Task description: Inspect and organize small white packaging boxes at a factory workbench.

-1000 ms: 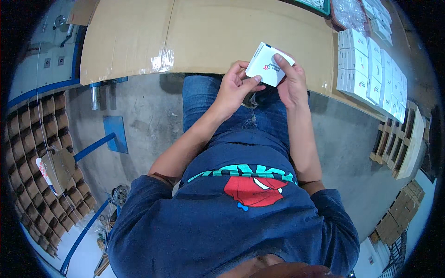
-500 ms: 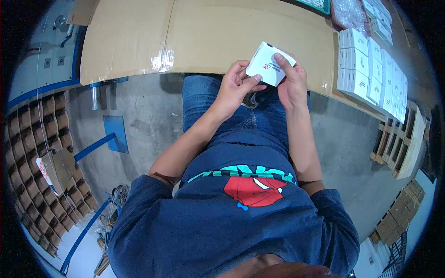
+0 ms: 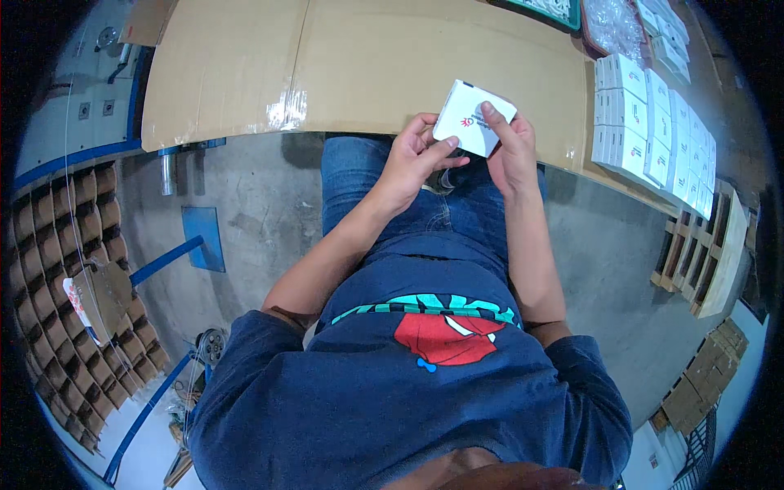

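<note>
A small, flat white box (image 3: pixel 463 111) with a printed face is held up between my two hands, tilted, just over the table's near edge. My left hand (image 3: pixel 414 157) grips its lower left corner, thumb on the printed face and fingers behind. On the right side, my right hand (image 3: pixel 512 149) holds it with the thumb laid across the face. The fingers behind the box are mostly hidden. Both hands are closed on this one box.
A cardboard-covered table (image 3: pixel 367 65) spans the front. Stacked white boxes (image 3: pixel 629 122) stand at its right end, near a red tray of clear plastic bags (image 3: pixel 614 28) and a green tray (image 3: pixel 551 12). A wooden pallet (image 3: pixel 704 249) lies right; cardboard dividers (image 3: pixel 61 245) stand left.
The white box has tipped slightly and shifted a little left and downward in my hands. My right thumb has slid a little to the left and down with it.
</note>
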`<control>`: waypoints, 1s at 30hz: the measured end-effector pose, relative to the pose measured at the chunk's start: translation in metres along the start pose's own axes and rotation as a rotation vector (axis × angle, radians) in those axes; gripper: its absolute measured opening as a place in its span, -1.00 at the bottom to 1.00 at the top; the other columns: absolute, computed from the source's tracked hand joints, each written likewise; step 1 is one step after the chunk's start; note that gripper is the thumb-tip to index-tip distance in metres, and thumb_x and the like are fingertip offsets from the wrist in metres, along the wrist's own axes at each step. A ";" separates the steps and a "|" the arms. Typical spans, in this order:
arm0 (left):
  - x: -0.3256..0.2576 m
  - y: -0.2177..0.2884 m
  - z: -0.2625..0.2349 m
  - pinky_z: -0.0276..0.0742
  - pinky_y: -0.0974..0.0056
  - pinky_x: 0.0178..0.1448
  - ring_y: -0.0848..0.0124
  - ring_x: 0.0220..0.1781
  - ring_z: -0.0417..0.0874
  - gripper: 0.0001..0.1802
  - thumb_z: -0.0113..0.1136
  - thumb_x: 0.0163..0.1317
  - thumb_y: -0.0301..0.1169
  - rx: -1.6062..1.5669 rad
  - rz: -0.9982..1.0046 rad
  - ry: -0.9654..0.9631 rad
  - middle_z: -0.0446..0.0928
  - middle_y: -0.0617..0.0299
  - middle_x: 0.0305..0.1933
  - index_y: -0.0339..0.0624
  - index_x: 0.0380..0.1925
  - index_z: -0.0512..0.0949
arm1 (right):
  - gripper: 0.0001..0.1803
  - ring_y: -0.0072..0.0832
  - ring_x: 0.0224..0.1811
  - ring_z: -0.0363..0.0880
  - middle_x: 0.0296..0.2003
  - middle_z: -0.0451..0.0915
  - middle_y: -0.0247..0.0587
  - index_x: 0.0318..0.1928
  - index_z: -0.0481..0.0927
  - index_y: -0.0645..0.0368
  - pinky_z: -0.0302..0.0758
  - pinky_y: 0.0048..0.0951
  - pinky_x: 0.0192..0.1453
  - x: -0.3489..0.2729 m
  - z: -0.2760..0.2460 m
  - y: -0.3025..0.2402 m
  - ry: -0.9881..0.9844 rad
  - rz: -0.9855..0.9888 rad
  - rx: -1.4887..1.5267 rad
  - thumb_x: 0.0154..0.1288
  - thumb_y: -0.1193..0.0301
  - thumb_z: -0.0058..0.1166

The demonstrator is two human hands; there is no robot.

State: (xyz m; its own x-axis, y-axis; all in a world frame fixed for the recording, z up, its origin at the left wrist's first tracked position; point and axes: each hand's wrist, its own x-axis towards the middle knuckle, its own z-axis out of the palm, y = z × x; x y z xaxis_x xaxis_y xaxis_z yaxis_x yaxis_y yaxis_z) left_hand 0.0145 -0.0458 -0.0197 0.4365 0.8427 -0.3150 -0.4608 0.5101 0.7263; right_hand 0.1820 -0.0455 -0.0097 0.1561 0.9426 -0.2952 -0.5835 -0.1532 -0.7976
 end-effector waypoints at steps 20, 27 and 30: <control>0.002 -0.016 -0.010 0.49 0.16 0.36 0.20 0.31 0.55 -0.58 0.23 0.34 -0.53 0.303 0.380 0.241 0.50 -0.02 0.25 -0.29 0.16 0.37 | -0.48 -0.39 0.25 0.51 0.25 0.51 -0.15 0.31 0.39 0.24 0.46 -0.30 0.34 -0.012 0.019 0.017 0.001 -0.164 -0.416 0.44 0.37 0.22; -0.013 -0.008 -0.003 0.17 0.07 0.58 0.12 0.57 0.28 -0.38 0.28 0.22 -0.50 0.832 0.629 -0.080 0.37 0.00 0.46 -0.20 0.31 0.39 | -0.62 -0.49 -0.02 0.67 -0.02 0.67 -0.25 0.19 0.50 0.19 0.62 -0.41 0.04 -0.006 0.007 0.014 0.048 -0.042 -0.237 0.58 0.21 0.00; -0.010 0.004 -0.014 0.22 0.11 0.55 0.19 0.50 0.37 -0.47 0.25 0.24 -0.51 0.781 0.555 0.012 0.44 0.03 0.39 -0.21 0.25 0.45 | -0.64 -0.51 -0.13 0.70 -0.08 0.68 -0.29 0.12 0.56 0.19 0.66 -0.41 -0.11 -0.002 -0.001 0.013 0.060 0.004 -0.186 0.59 0.17 -0.04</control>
State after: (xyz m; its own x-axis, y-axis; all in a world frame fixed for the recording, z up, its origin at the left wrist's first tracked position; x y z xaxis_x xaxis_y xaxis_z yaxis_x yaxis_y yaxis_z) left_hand -0.0029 -0.0495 -0.0220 0.3008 0.9339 0.1934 0.0476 -0.2173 0.9750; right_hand 0.1747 -0.0497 -0.0194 0.2049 0.9233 -0.3247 -0.4272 -0.2141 -0.8784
